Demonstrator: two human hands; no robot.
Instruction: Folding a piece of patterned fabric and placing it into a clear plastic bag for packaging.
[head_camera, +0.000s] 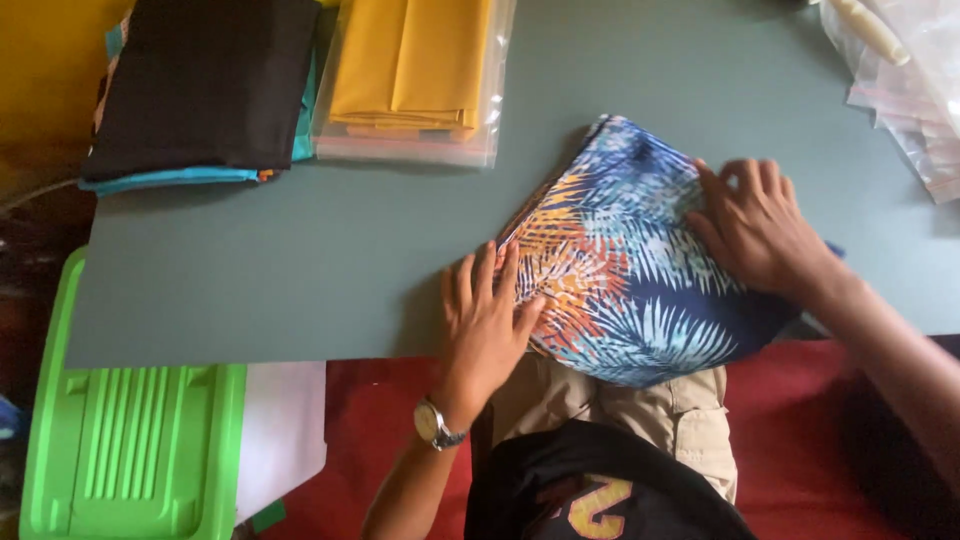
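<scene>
black folded cloth (205, 85) and bagged yellow fabric (410, 75) far up-left of the fingers, clear bags (915, 90) up-right, green plastic stool (130, 450) lower left

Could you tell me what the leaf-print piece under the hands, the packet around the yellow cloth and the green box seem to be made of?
Leaf-print piece: thin woven fabric, matte; it folds softly.
Packet: clear glossy plastic film; the yellow cloth shows through.
Green box: probably rigid moulded plastic, ribbed.

Matt printed cloth (630, 270), smooth grey tabletop (300, 260)
</scene>
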